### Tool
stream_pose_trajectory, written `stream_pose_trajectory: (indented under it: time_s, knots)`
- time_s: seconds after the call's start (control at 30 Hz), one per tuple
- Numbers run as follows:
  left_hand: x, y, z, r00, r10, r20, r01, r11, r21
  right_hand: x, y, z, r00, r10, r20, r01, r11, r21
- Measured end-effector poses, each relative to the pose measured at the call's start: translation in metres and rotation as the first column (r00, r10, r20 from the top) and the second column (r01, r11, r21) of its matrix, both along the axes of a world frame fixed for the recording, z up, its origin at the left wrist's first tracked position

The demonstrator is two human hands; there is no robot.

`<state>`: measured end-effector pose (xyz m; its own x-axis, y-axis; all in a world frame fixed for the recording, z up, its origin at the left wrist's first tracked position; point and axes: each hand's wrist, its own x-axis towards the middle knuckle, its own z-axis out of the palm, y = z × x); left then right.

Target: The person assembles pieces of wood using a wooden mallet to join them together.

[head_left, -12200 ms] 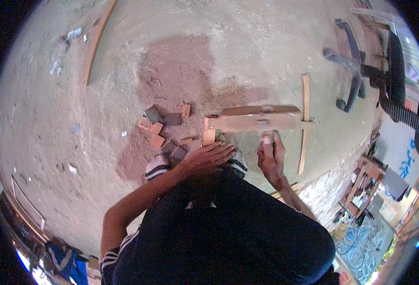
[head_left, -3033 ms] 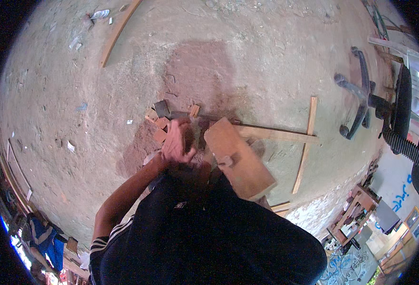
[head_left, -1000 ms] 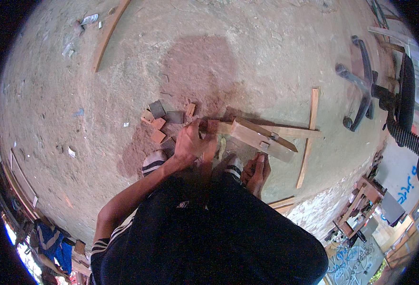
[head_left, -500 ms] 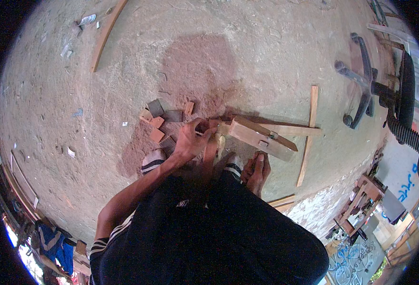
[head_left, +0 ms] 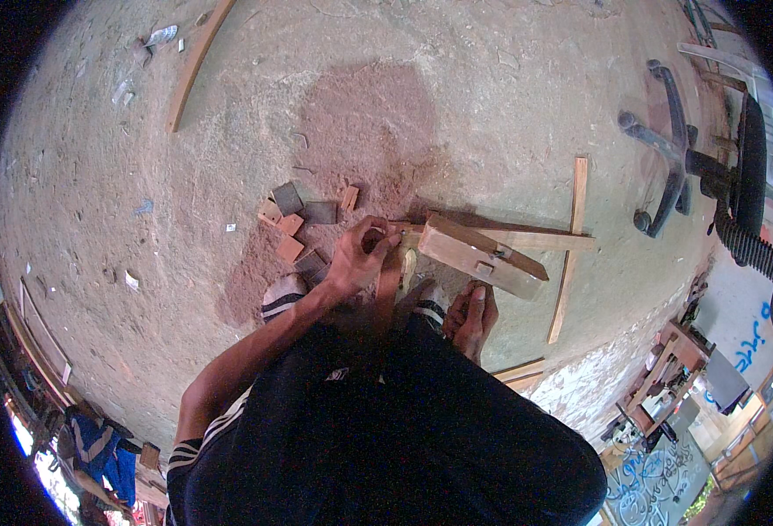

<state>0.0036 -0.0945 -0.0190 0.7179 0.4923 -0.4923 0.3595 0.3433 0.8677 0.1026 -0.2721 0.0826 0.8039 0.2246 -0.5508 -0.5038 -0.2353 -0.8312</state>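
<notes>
My left hand [head_left: 357,259] is closed in a pinch, thumb and forefinger meeting at the near end of a long wooden strip [head_left: 535,239]. What sits between those fingertips is too small to make out. A wooden mallet [head_left: 470,252] hangs over the strip, its blocky head tilted and the squared handle end showing through it. Below the head, my right hand [head_left: 471,321] is wrapped round the handle, which is mostly hidden. Beside my left fingertips is a pale, narrow piece [head_left: 410,263], and a reddish wooden piece [head_left: 387,285] stands between my feet.
Several small wooden blocks [head_left: 290,225] lie left of my hands. Another strip [head_left: 568,254] crosses under the long one's far end. Reddish sawdust [head_left: 369,114] covers the floor ahead. A black chair base [head_left: 667,149] stands at the right, and a long batten [head_left: 198,70] lies far left.
The mallet head has shifted very slightly to the left, and my right hand has turned a little with it. My left hand keeps nearly the same place.
</notes>
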Motion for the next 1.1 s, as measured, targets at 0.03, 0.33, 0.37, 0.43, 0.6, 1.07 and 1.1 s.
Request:
stream_pose_trajectory:
  time_s: [0.03,0.33,0.37,0.43,0.6,1.07,1.1]
  knots:
    - [0.000,0.001,0.001,1.000,0.008,0.021,-0.007,1.000,-0.021,0.000,0.000,-0.001,1.000,0.013,0.016,-0.013,1.000,-0.007]
    - [0.001,-0.003,0.010,1.000,-0.010,-0.002,0.010,0.999,-0.032,-0.001,-0.003,-0.004,1.000,0.005,0.023,-0.005,1.000,0.015]
    - [0.001,-0.003,0.011,1.000,-0.011,-0.021,0.011,1.000,-0.021,-0.002,-0.003,-0.004,1.000,0.004,0.027,-0.005,1.000,0.012]
    - [0.002,-0.003,0.013,1.000,-0.001,-0.022,0.000,0.999,-0.038,-0.004,-0.002,-0.003,0.998,0.015,0.059,-0.015,1.000,0.004]
    - [0.002,-0.001,0.013,0.998,-0.004,-0.065,-0.002,0.995,-0.095,-0.005,0.000,0.002,1.000,0.018,0.002,-0.018,1.000,-0.001]
    - [-0.007,0.010,0.038,0.997,-0.069,0.038,0.062,0.983,0.175,-0.008,0.000,0.004,1.000,0.001,-0.016,-0.001,1.000,-0.023]
    - [-0.008,0.014,0.037,0.994,-0.100,0.037,0.089,0.971,0.224,-0.009,0.000,0.005,0.999,-0.004,-0.040,0.003,1.000,-0.025]
